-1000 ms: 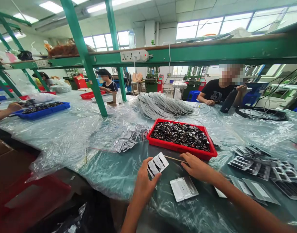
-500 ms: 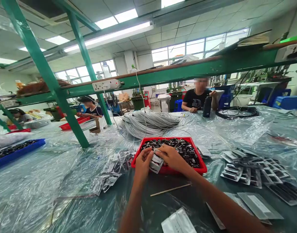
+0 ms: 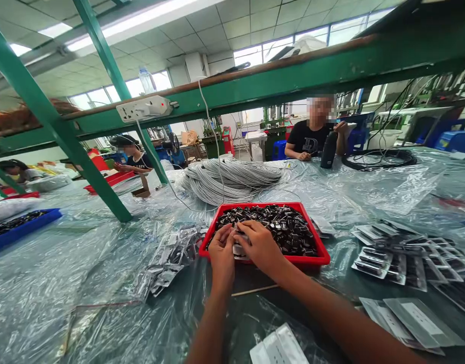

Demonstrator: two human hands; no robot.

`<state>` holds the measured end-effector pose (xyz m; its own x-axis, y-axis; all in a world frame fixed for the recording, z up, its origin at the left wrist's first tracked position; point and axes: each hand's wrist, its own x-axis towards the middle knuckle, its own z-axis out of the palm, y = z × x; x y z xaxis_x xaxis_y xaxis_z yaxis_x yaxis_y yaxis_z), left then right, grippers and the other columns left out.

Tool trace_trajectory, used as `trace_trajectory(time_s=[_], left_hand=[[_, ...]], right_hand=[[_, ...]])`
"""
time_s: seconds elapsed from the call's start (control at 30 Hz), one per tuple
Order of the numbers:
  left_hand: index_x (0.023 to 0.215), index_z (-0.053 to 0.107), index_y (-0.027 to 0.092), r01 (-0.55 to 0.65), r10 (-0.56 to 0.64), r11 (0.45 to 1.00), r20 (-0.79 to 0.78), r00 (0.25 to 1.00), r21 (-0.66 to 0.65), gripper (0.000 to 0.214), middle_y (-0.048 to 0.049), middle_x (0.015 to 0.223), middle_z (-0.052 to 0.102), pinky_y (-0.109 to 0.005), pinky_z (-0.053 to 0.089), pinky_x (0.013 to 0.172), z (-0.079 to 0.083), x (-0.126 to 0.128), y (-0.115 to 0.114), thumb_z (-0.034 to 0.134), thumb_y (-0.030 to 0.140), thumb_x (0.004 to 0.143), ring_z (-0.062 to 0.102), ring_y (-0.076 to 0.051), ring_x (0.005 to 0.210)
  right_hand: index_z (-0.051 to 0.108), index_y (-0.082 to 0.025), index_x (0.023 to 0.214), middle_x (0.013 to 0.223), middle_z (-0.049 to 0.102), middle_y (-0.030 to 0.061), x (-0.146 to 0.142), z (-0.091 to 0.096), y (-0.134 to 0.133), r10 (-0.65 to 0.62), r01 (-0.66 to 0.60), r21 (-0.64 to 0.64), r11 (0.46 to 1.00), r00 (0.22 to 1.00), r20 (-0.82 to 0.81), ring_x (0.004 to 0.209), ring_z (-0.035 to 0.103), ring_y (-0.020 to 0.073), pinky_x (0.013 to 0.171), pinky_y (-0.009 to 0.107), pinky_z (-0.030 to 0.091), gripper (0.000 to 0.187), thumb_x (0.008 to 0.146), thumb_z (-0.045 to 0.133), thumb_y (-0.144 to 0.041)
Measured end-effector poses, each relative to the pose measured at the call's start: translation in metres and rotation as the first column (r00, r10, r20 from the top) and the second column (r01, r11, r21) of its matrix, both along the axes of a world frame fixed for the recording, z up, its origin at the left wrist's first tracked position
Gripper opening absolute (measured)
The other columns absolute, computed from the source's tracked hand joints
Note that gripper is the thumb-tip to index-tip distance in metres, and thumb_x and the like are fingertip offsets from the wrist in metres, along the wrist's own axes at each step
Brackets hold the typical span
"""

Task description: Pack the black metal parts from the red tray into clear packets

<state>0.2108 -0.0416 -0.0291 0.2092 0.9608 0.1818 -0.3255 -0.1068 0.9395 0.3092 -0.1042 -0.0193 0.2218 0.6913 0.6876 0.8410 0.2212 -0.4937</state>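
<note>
I get bright, cool light from the ceiling tube point(image 3: 141, 23) high above and left of the fingers point(image 3: 250, 227), and from the windows point(image 3: 247, 55) beyond them, whose panes burn out to white. To both sides of the fingers I see glare streaking the plastic sheet point(image 3: 391, 197), while the tabletop point(image 3: 251, 277) just below them sits dim. My wide lens stretches the forearms point(image 3: 323, 306), and detail between the fingertips looks too soft to read.
</note>
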Motion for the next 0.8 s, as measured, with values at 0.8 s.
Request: trace_trajectory(time_s=[0.8], left_hand=[[0.098,0.067,0.015,0.198,-0.188,0.974,0.097,0.977,-0.107,0.047,-0.0082,0.095,0.072,-0.035,0.050,0.087,-0.001,-0.010,-0.007,0.082,0.043,0.065,0.067,-0.022,0.092]], right_hand=[[0.063,-0.016,0.096,0.080,0.072,0.0054,0.019,0.020,-0.010,0.058,-0.237,-0.200,0.951,0.769,-0.637,0.062,0.063,0.0179,0.057,0.029,0.048,0.030,0.081,0.063,-0.043]])
